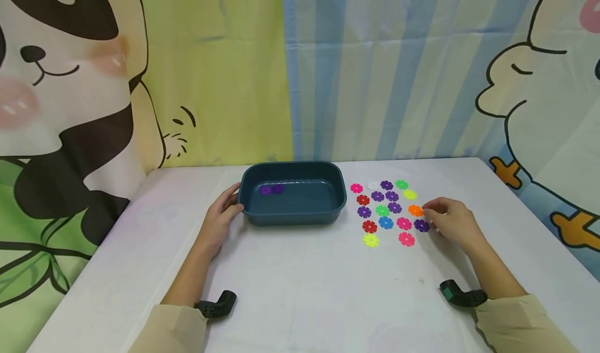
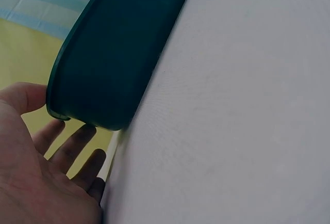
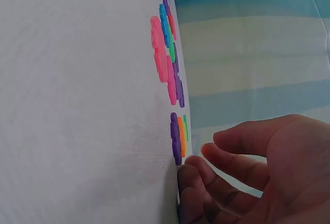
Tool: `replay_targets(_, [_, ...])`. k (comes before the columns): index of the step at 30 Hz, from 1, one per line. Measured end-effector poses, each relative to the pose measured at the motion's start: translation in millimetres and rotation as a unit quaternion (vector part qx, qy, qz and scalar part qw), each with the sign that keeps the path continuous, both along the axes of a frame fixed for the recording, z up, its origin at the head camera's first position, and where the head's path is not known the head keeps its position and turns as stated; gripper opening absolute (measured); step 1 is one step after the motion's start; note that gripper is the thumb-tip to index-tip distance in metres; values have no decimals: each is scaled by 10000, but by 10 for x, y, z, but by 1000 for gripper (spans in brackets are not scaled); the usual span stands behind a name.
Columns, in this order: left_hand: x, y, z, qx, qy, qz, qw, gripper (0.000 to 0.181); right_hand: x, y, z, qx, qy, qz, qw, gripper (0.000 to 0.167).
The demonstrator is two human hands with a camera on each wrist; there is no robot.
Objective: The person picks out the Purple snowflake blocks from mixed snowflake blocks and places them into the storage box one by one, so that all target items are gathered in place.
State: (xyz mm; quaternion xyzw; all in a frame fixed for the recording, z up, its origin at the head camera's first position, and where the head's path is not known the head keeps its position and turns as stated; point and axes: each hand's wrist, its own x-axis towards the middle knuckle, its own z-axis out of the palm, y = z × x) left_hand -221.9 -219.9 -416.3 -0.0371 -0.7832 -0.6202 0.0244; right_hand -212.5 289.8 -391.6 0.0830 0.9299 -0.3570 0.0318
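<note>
A dark teal plastic basin (image 1: pixel 290 219) stands at the back middle of the table, with two purple flower-shaped discs (image 1: pixel 272 189) inside. My left hand (image 1: pixel 218 218) holds its left end, thumb at the rim; the left wrist view shows the fingers beside the basin's end wall (image 2: pixel 103 79). To the right of the basin lie several notched plastic discs in mixed colours. My right hand (image 1: pixel 452 222) is at their right edge, nearest an orange disc (image 1: pixel 415 211) and a purple disc (image 1: pixel 422 225). In the right wrist view its fingers are bent loosely, with no disc visible between them.
Pink, red, green, yellow, blue and purple discs lie flat between the basin and my right hand, including a blue one (image 1: pixel 386 223) and a yellow one (image 1: pixel 371 240). Behind the white table (image 1: pixel 300 290) hangs a printed curtain (image 1: pixel 225 82). Each wrist wears a black band.
</note>
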Motion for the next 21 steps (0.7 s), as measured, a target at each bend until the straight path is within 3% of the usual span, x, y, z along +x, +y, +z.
replay_targets(4, [1,3,-2,7,6,-21,10000,57,-5,43,-7,-114,-239,86,9996,43])
replay_targets(12, [-2,-1,-1,32,68,-19,10000,56,-37,209,8,11,-476,713,9963,50])
replay_targets(21, [5,-3,-2,-41,29,3,10000,57,-44,267,9,25,-656,895,9938,53])
